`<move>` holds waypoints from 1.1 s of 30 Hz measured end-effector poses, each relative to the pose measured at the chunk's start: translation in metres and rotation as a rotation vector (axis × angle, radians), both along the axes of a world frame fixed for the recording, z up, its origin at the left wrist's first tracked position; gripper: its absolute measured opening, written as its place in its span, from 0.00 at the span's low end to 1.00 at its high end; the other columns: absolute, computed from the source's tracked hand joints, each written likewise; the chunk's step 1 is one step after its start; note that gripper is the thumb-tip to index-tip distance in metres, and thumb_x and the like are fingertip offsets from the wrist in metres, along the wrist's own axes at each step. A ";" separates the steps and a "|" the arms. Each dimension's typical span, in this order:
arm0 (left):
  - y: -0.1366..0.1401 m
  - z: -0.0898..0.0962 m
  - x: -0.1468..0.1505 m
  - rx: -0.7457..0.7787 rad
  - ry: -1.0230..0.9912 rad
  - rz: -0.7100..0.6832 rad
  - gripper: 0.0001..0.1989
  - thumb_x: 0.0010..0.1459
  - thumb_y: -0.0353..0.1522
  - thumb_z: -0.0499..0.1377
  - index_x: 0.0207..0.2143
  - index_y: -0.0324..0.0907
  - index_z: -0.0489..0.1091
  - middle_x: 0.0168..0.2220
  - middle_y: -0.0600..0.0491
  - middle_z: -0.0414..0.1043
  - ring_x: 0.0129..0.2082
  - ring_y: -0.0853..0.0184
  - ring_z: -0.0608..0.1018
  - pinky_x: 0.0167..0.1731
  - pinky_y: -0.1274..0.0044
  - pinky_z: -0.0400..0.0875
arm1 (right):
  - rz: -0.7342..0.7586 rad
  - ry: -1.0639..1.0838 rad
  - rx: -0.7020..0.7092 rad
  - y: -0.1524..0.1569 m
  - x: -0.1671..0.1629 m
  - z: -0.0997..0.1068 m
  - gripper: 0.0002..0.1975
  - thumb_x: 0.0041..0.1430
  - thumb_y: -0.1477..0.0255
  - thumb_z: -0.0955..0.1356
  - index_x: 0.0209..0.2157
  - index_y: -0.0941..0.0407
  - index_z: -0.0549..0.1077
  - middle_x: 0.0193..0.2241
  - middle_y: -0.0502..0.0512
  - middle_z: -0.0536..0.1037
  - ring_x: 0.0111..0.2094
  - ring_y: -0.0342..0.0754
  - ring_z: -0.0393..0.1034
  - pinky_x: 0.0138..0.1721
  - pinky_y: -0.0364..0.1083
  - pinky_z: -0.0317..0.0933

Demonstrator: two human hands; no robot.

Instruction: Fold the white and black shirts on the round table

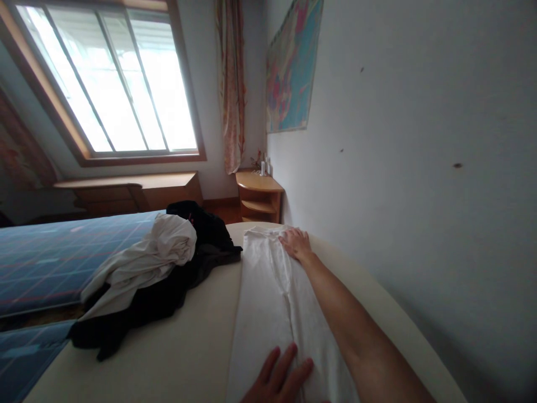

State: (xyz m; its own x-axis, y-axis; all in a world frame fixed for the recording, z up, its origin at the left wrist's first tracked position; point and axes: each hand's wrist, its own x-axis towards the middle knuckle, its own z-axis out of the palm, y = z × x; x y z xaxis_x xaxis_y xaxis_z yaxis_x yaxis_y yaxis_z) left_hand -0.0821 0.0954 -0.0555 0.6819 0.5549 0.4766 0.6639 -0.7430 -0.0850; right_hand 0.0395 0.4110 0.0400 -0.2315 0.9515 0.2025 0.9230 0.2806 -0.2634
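A long white garment (262, 291), which looks like a pair of trousers, lies stretched out on a cream surface (210, 336), with a crease running down its middle. My right hand (297, 243) reaches to its far right corner, fingers resting on the cloth. Close to me, my left hand (281, 376) lies on the near part of the garment with its fingers spread; the bottom of the picture cuts off the rest of this hand. The garment's near end is out of view.
Left of the garment lies a heap of black clothing (159, 296) with a crumpled light grey garment (138, 257) on top. Beyond is a blue checked mattress (62, 257). A white wall (403, 196) bounds the right side. A small corner shelf (258, 182) stands at the back.
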 end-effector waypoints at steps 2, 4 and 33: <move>-0.002 0.012 -0.006 -0.006 0.021 -0.022 0.29 0.67 0.43 0.55 0.67 0.67 0.49 0.60 0.53 0.69 0.58 0.51 0.73 0.52 0.60 0.73 | 0.019 0.023 0.048 -0.008 -0.013 0.002 0.25 0.69 0.57 0.56 0.56 0.57 0.70 0.59 0.63 0.68 0.61 0.56 0.57 0.62 0.56 0.44; -0.004 0.020 -0.010 -0.024 0.032 -0.029 0.28 0.68 0.41 0.54 0.67 0.66 0.50 0.62 0.52 0.66 0.60 0.51 0.71 0.53 0.59 0.71 | 0.018 0.038 0.053 -0.016 -0.028 0.002 0.23 0.69 0.58 0.57 0.52 0.56 0.73 0.55 0.63 0.72 0.57 0.55 0.61 0.59 0.53 0.51; -0.011 0.051 -0.015 -0.132 0.111 -0.075 0.24 0.67 0.40 0.55 0.64 0.60 0.57 0.66 0.48 0.60 0.63 0.48 0.65 0.56 0.57 0.66 | 0.106 -0.077 -0.341 -0.144 -0.026 -0.001 0.44 0.60 0.40 0.57 0.70 0.47 0.46 0.72 0.63 0.38 0.69 0.75 0.26 0.59 0.77 0.24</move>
